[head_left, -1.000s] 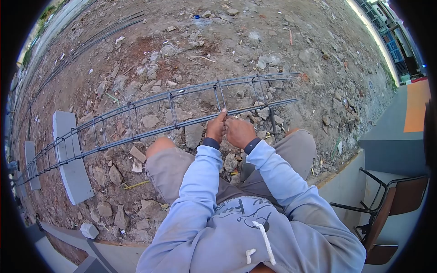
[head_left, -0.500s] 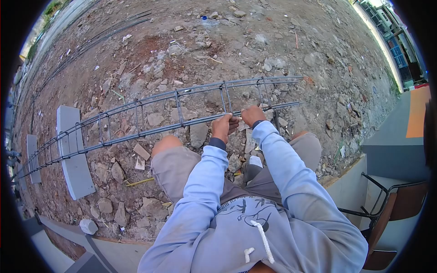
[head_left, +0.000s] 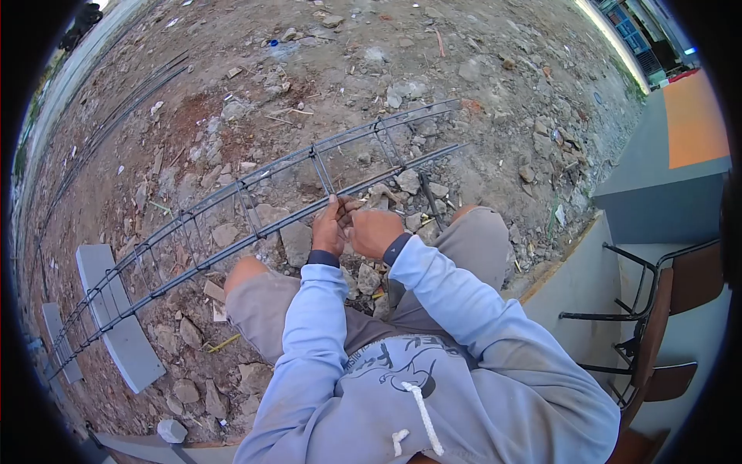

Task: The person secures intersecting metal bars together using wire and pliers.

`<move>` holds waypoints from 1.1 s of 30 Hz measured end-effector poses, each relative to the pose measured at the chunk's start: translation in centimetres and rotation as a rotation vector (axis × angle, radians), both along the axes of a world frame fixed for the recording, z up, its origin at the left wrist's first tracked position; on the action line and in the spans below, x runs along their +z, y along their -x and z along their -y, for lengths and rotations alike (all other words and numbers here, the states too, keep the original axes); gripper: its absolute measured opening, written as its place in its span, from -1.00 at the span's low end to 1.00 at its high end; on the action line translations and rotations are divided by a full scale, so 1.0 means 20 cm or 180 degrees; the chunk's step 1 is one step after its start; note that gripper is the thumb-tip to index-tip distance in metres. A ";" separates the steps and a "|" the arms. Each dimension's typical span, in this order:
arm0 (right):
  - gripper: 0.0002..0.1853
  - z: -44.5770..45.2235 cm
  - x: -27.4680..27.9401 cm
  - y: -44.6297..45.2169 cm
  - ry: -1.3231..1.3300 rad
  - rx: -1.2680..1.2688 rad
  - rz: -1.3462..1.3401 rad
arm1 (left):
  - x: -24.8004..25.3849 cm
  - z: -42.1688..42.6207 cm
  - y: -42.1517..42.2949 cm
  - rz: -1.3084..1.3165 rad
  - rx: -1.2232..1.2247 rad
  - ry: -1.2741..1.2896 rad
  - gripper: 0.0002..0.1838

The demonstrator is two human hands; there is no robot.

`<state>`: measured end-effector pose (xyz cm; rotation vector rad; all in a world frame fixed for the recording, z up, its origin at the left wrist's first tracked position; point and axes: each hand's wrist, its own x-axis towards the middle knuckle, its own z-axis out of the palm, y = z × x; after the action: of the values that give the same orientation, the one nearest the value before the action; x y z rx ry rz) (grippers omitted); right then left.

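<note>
A long rebar cage (head_left: 224, 254) of thin bars and square ties runs diagonally from the lower left to the upper middle. My left hand (head_left: 329, 230) is at its near bars, beside a tie, with the thumb pointing up and the fingers bent toward the other hand. Just right of it, my right hand (head_left: 375, 233) is closed, its fingertips meeting those of my left hand. Whatever lies between the fingertips is too small to make out. A dark upright bar (head_left: 430, 199) stands under the cage's right part, beside my knee.
Pale blocks (head_left: 117, 317) (head_left: 62, 342) lie under the cage's left part. Loose bars (head_left: 116, 116) lie at the upper left. Broken stones (head_left: 297, 243) cover the ground near my knees. At the right are a low wall (head_left: 568, 271) and a brown chair (head_left: 657, 332).
My hands were apart along the near bars half a second ago and are now together again. The view has shifted and turned, so the cage looks more tilted.
</note>
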<state>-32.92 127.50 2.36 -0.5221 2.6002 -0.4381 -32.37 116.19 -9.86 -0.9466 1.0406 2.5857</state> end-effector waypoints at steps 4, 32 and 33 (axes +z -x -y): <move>-0.64 -0.39 0.46 0.18 0.2000 -0.0375 -0.0055 | -0.02 0.03 -0.06 -0.0032 -0.0098 -0.0022 -0.65; -0.75 -1.37 -0.73 0.35 -0.1154 0.1273 -0.0840 | 0.14 0.09 -0.02 0.0768 -0.0703 0.1643 -0.62; -0.79 -1.45 -0.67 0.31 -0.1125 0.1106 -0.0958 | 0.12 0.08 -0.03 0.0739 -0.0569 0.1490 -0.62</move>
<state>-39.21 156.41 -11.06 -0.9478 2.6985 0.2280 -31.73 114.52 -7.40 -1.1563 1.6115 2.0653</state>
